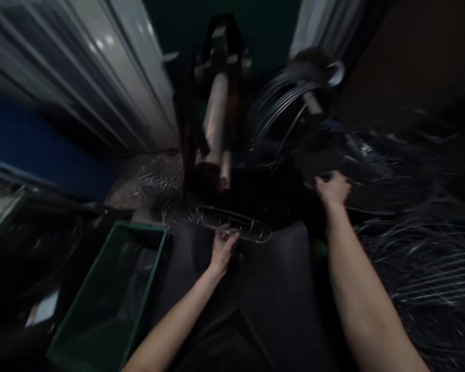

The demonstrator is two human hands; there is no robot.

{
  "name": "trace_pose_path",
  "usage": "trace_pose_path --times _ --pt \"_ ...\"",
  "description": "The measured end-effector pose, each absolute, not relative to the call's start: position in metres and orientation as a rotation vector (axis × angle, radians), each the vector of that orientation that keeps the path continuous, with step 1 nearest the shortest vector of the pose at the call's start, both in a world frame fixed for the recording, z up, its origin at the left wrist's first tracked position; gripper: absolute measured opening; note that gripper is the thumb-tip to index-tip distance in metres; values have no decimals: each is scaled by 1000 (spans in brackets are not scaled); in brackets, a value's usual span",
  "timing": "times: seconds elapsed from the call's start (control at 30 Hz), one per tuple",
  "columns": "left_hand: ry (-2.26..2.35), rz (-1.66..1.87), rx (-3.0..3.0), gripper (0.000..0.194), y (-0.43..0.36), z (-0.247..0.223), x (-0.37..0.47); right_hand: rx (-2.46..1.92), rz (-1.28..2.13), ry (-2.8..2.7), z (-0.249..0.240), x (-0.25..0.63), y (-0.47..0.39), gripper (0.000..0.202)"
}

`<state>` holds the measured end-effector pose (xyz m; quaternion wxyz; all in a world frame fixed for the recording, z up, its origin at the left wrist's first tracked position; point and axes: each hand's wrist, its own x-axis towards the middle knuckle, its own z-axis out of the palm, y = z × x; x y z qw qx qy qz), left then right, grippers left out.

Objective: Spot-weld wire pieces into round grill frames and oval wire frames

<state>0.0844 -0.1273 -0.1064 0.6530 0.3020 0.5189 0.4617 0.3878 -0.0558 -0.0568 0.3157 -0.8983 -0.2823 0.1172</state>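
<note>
My left hand [221, 253] is closed, its fingers pinching a bent metal wire piece [251, 226]. This thin piece, with curved ends, lies across just above my lap. My right hand [334, 190] reaches out to the right, fingers curled at the edge of a dark shape; what they grip is too dark and blurred to make out. In front of me stands a machine with a pale cylindrical bar [217, 111] angled toward me. A bundle of loose silvery wires [284, 101] fans out above my right hand.
A green plastic bin [112, 299] stands left of my legs, with something blurred inside. Long wires [442, 274] are heaped at the right. Scrap wire [160, 178] lies on the floor beside a corrugated metal panel [112, 67]. A blue panel [31, 139] stands at the far left.
</note>
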Motion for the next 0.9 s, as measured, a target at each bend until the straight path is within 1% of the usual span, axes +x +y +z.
trace_pose_path --times 0.07,0.1,0.13,0.2,0.3,0.43,0.5,0.73,0.9 --pt "1144 1071 661 52 -129 -105 87 -2187 337 -760 -48 363 -89 18" --pt "1133 1081 647 52 -129 -105 88 -1943 432 -683 -45 350 -106 14" --pt "1124 1090 638 51 -130 -104 88 -1851 500 -674 -41 336 -124 16" --pt "1114 1110 630 50 -132 -104 89 -1660 643 -675 -33 306 -157 25" --pt "1125 1126 636 47 -135 -103 88 -1514 833 -674 -23 264 -193 34" --pt "1144 1112 586 40 -138 -97 89 -1472 1037 -665 -21 223 -206 36" --pt "1128 1116 570 36 -139 -93 89 -1453 1063 -630 -24 210 -203 35" --pt "1094 1180 593 28 -145 -85 90 -1398 962 -455 -28 187 -184 35" --pt "1072 1221 507 33 -147 -86 93 -1475 937 -446 -27 182 -177 38"
